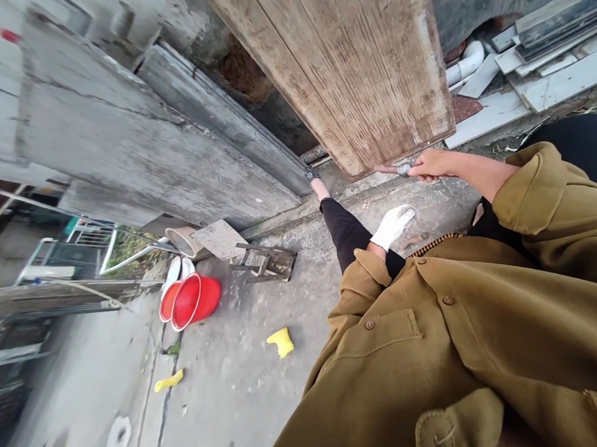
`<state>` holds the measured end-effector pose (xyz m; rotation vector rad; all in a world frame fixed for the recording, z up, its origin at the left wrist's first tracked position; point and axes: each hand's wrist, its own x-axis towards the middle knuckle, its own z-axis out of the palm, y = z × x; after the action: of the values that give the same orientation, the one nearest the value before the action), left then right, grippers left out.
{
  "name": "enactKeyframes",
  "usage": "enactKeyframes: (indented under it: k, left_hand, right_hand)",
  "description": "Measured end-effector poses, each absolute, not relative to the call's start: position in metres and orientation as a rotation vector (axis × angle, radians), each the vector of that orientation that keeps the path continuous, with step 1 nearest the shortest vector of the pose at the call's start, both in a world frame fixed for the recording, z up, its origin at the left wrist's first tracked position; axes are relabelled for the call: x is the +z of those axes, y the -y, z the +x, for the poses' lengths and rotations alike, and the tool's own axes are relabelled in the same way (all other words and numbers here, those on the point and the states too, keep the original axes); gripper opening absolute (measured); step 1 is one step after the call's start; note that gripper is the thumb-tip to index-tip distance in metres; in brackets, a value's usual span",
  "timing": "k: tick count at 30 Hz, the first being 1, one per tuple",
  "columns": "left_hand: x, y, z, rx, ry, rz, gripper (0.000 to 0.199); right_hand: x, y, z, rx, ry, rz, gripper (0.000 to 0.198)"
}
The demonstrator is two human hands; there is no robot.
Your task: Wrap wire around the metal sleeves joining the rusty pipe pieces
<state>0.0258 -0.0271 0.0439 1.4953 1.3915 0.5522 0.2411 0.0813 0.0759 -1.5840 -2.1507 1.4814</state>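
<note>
My bare right hand (431, 165) is closed round a tool with a grey-wrapped handle (404, 170). The tool's reddish-brown end (385, 169) lies against the lower edge of a worn wooden panel (371, 67); its exact kind does not show. My left hand (394, 226), in a white glove, is beside my left leg, its fingers curled together. Whether anything is in them is hidden. A small brownish object (415, 240) lies on the concrete close to the glove.
Grey boards (133, 135) lean along the wall. A small wooden stool (269, 263), a red bucket (197, 301), and yellow gloves (281, 343) are on the concrete to the left. A white pipe (467, 62) and stacked planks (561, 84) lie at the upper right.
</note>
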Motion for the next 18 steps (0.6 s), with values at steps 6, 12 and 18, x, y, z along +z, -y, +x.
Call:
enactKeyframes:
  k: [6, 12, 18]
  left_hand:
    - [0.057, 0.021, 0.024, 0.448, -1.394, 1.530, 0.023]
    - [0.058, 0.015, 0.021, 0.481, -1.413, 1.498, 0.026]
    - [0.049, 0.024, 0.023, 0.547, -1.370, 1.400, 0.032]
  right_hand:
    - [0.076, -0.064, 0.233, 1.689, 2.751, -1.682, 0.029]
    - [0.071, -0.065, 0.237, 2.329, 2.559, -1.118, 0.032]
    - [0.079, -0.070, 0.250, 2.265, 2.116, -0.833, 0.064]
